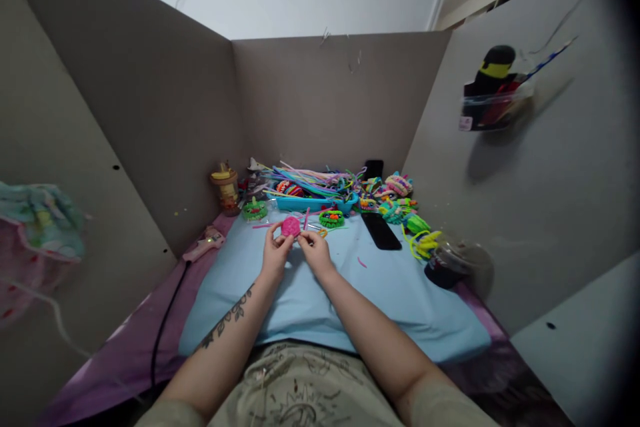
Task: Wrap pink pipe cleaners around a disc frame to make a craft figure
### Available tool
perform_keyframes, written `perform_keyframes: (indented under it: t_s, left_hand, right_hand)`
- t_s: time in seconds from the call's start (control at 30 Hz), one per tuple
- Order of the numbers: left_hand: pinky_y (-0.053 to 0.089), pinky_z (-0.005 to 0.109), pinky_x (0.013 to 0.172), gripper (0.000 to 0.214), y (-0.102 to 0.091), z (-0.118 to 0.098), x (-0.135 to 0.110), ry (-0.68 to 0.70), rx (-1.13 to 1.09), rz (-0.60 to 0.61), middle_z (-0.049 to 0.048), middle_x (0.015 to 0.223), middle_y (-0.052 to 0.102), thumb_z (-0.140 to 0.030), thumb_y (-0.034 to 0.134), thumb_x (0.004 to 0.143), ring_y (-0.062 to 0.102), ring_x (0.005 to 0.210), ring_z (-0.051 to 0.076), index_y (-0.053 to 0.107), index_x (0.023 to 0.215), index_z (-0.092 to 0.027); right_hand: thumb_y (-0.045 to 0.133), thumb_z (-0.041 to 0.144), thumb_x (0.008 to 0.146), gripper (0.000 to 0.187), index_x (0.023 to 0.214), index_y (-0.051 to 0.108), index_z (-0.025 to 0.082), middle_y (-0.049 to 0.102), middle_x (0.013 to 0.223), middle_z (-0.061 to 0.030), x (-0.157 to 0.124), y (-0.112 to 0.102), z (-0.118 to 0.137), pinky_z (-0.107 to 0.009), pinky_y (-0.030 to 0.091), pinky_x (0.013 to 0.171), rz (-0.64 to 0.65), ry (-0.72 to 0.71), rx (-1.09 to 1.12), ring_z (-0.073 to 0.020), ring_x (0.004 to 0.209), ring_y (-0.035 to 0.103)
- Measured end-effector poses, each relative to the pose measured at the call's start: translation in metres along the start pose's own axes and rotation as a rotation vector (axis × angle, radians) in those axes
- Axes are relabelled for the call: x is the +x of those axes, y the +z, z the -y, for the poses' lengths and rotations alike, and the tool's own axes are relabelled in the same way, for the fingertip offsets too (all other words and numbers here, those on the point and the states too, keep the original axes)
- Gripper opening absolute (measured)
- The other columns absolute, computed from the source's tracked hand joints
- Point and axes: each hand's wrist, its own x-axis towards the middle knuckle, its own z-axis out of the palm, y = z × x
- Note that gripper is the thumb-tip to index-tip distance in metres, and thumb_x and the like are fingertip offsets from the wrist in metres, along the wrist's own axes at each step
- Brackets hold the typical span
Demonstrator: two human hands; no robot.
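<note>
We look down at two bare forearms reaching over a table [415, 300] covered in pale blue cloth. Near its far middle, we see a fuzzy pink disc [290, 226] raised in the left hand [276, 251], its thumb and fingers pinched around the disc's edge. The right hand [315, 248] has its fingers drawn together at the disc's near right side; we cannot tell whether they grip it or a strand. A pink pipe cleaner [306, 218] stands up just beyond those fingers.

Behind the hands, we find a bright blue tray [310, 203] heaped with multicoloured pipe cleaners [320, 180]. A green fuzzy ring [331, 218] lies just in front of it, and a green round piece [255, 209] to its left. To the right lies a black smartphone [381, 231], with yellow pipe cleaners [427, 243] beyond its right side. At far left stands a brown cup [227, 190]; nearer lies a pink glue gun [204, 245].
</note>
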Motion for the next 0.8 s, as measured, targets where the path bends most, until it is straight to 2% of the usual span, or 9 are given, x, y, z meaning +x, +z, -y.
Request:
perform_keyframes:
  t_s: [0.17,0.23,0.3,0.43,0.53,0.63,0.8]
  left_hand:
    - [0.044,0.022,0.056,0.067,0.002,-0.003,-0.001,0.013,0.006,0.037,0.0014,0.077,0.067,-0.035,0.077,0.062,0.06,0.065,0.013,0.054,0.123,-0.02]
    - [0.044,0.022,0.055,0.073,0.002,-0.003,-0.001,0.003,0.001,0.036,0.0025,0.079,0.068,-0.037,0.076,0.063,0.06,0.063,0.013,0.049,0.129,-0.02]
    - [0.042,0.021,0.051,0.082,0.001,-0.002,0.0,-0.01,-0.005,0.027,0.0015,0.075,0.068,-0.038,0.076,0.063,0.058,0.056,0.011,0.041,0.135,-0.02]
    - [0.033,0.018,0.042,0.096,-0.002,0.0,0.003,-0.02,-0.006,-0.005,-0.0078,0.052,0.057,-0.037,0.077,0.062,0.046,0.04,0.007,0.028,0.143,-0.021]
    - [0.036,0.019,0.044,0.1,-0.003,0.001,0.005,-0.014,-0.018,-0.024,-0.0054,0.059,0.062,-0.038,0.078,0.06,0.053,0.045,0.009,0.025,0.143,-0.022]
    - [0.04,0.02,0.047,0.102,-0.003,0.002,0.008,-0.016,-0.029,-0.041,-0.0031,0.064,0.065,-0.039,0.079,0.058,0.058,0.05,0.011,0.025,0.143,-0.022]
    - [0.04,0.02,0.048,0.103,-0.008,0.003,0.015,-0.004,-0.043,-0.109,-0.0053,0.063,0.062,-0.038,0.079,0.057,0.056,0.049,0.009,0.023,0.142,-0.022]
  right_hand:
    - [0.053,0.028,0.081,0.017,0.073,0.066,0.019,0.06,0.073,-0.0033,-0.002,-0.006,0.007,-0.029,0.042,0.07,-0.02,-0.001,0.029,-0.0176,0.073,0.053]
    - [0.054,0.027,0.08,0.016,0.074,0.067,0.021,0.059,0.073,-0.0033,-0.004,-0.006,0.011,-0.03,0.042,0.074,-0.006,-0.009,0.044,-0.0182,0.074,0.053]
    - [0.055,0.026,0.079,0.015,0.075,0.068,0.022,0.058,0.074,-0.0033,-0.005,-0.004,0.012,-0.031,0.042,0.076,0.013,-0.008,0.066,-0.0183,0.075,0.052]
    - [0.058,0.03,0.077,0.014,0.073,0.069,0.021,0.056,0.075,-0.003,-0.004,0.002,0.009,-0.03,0.043,0.071,0.055,0.049,0.133,-0.0169,0.073,0.051]
    - [0.058,0.039,0.076,0.023,0.068,0.067,0.019,0.051,0.059,0.0004,-0.001,0.004,0.004,-0.026,0.041,0.055,0.156,0.136,0.212,-0.0134,0.057,0.046]
    - [0.056,0.047,0.077,0.034,0.068,0.066,0.016,0.04,0.044,0.005,0.001,0.002,0.002,-0.023,0.031,0.041,0.298,0.222,0.286,-0.0096,0.041,0.035]
    - [0.062,0.047,0.074,0.034,0.069,0.07,0.015,0.042,0.043,0.0057,-0.006,-0.005,0.009,-0.021,0.024,0.039,0.501,0.248,0.329,-0.0069,0.039,0.03]
